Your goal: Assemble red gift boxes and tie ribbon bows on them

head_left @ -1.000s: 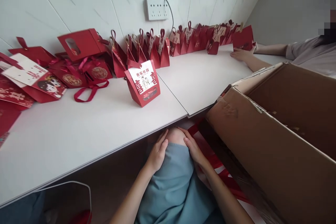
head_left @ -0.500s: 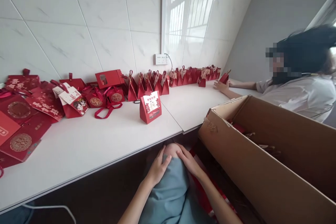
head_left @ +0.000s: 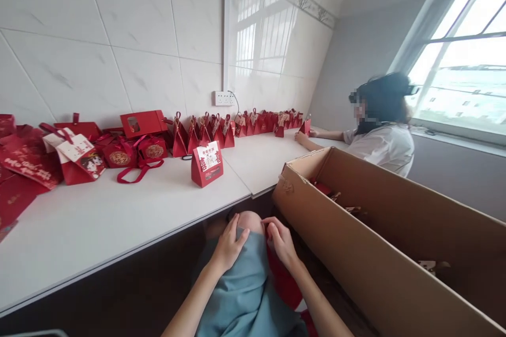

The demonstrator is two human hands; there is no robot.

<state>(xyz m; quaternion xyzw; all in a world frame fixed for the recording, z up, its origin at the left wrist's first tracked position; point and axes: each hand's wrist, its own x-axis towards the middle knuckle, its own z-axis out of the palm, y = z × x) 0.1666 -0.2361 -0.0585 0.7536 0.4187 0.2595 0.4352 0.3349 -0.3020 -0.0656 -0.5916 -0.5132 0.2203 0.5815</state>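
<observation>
My left hand (head_left: 229, 245) lies flat on my knee, fingers spread over the grey-blue cloth (head_left: 247, 295) that covers my leg. My right hand (head_left: 280, 239) is beside the knee, fingers curled as if pinching the cloth or something red below it; I cannot make out what. Both hands are under the front edge of the white table (head_left: 118, 216). A red gift box with a white printed card (head_left: 206, 163) stands alone on the table just beyond my hands.
A large open cardboard box (head_left: 379, 242) fills the right, with red items inside. Red gift bags and boxes (head_left: 118, 145) line the tiled wall. A person in a white shirt (head_left: 379, 137) sits at the far end, hands by the boxes. Window at right.
The view has tilted up and turned right, bringing in the window and the other person. My right hand slid off the knee to its side and curled; my left hand stayed put.
</observation>
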